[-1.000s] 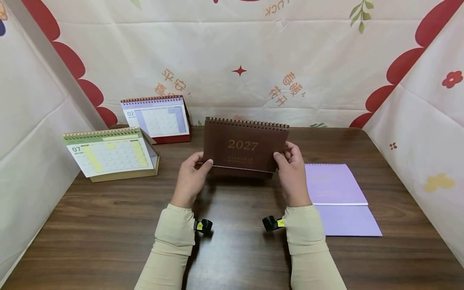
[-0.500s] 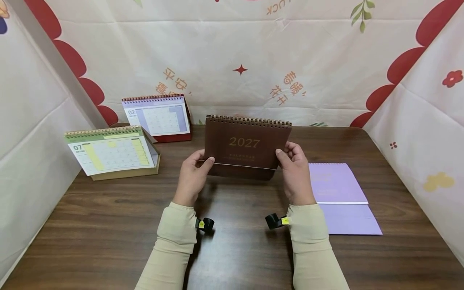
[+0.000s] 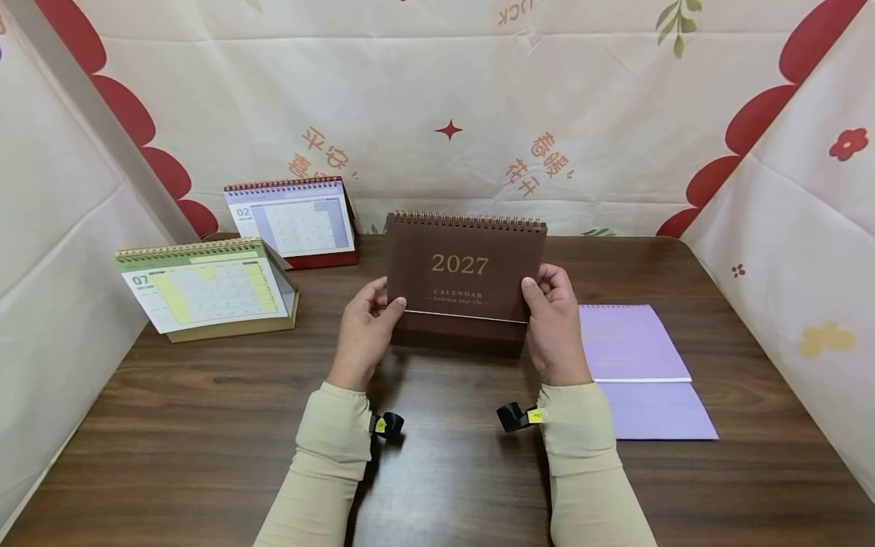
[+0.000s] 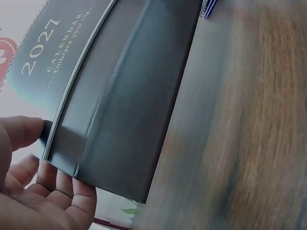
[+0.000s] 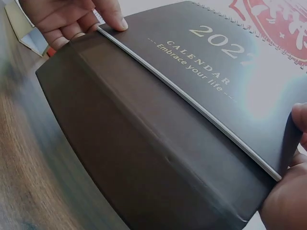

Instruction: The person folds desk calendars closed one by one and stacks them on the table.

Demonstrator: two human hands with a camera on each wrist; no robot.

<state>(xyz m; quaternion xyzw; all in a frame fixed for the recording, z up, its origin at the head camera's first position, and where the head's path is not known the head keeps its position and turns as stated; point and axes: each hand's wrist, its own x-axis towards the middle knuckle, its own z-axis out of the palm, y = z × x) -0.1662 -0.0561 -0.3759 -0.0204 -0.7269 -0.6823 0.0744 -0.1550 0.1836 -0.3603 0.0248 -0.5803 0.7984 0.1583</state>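
Between both hands is a dark brown 2027 desk calendar [image 3: 459,281] with a spiral binding along its top. My left hand [image 3: 364,328] pinches its lower left side, thumb on the front cover and the other fingers behind. On the opposite side my right hand [image 3: 555,327] grips it the same way, thumb in front. The left wrist view shows the calendar [image 4: 124,100] with its stand flap below the page block. In the right wrist view the calendar's cover [image 5: 192,72] carries gold lettering and catches a bright glare.
A green desk calendar [image 3: 205,292] stands at the left, showing page 07. Behind it stands a desk calendar with a purple page [image 3: 294,224] and a red base. A lilac calendar [image 3: 656,414] lies flat at the right on the wooden table [image 3: 437,486]. Printed cloth [image 3: 410,91] encloses the back and sides.
The brown calendar has tilted slightly, so its cover lettering reads more clearly and more of its lower flap shows. Both hands keep their hold, with little movement. The other calendars stay put.
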